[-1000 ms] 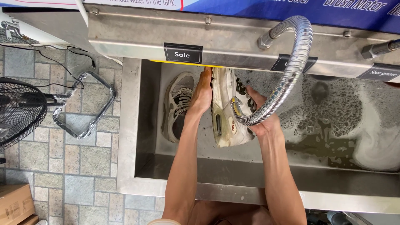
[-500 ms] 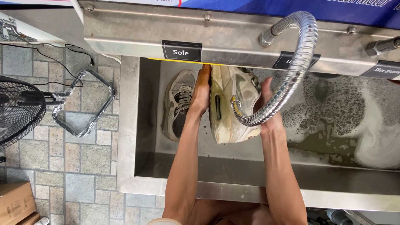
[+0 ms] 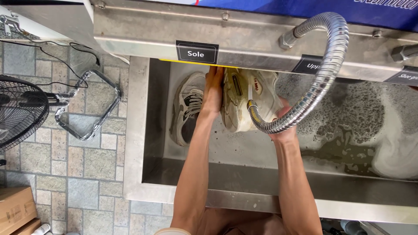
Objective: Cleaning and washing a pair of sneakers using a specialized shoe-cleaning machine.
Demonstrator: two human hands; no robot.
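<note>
A dirty white sneaker [image 3: 248, 98] is held on its side inside a stainless-steel wash tank [image 3: 143, 130], its toe end pushed far up under the tank's front panel [image 3: 244, 41] near a strip of yellow. The upper is cream, stained brownish yellow, with a small red-and-white patch showing on its side. It sits in the left part of the tank, raised off the tank floor between the two hands.

The left hand [image 3: 213, 91] lies flat against the left side of the sneaker, fingers together and stretched out toward the far wall, the fingertips reaching under the panel. The right hand [image 3: 283, 124] cups the sneaker from the right and near side; its fingers are wrapped around the shoe, though a flexible metal hose [image 3: 322, 82] crosses in front of them and hides most of the grip, so how tightly they close cannot be told. The hose curves down from a fitting on the panel and its end points at the sneaker.

A second sneaker [image 3: 187, 109], grey and white with dark laces, lies on the tank floor just left of the left forearm, touching nothing held. To the right the tank holds murky water and grey foam [image 3: 348, 113].

Outside the tank on the left, the floor [image 3: 87, 161] is paved in small grey and tan tiles. A black fan [image 3: 19, 113] stands at the left edge, a wrapped metal frame [image 3: 87, 109] lies beside it, and a cardboard box [image 3: 15, 211] sits in the near left corner.
</note>
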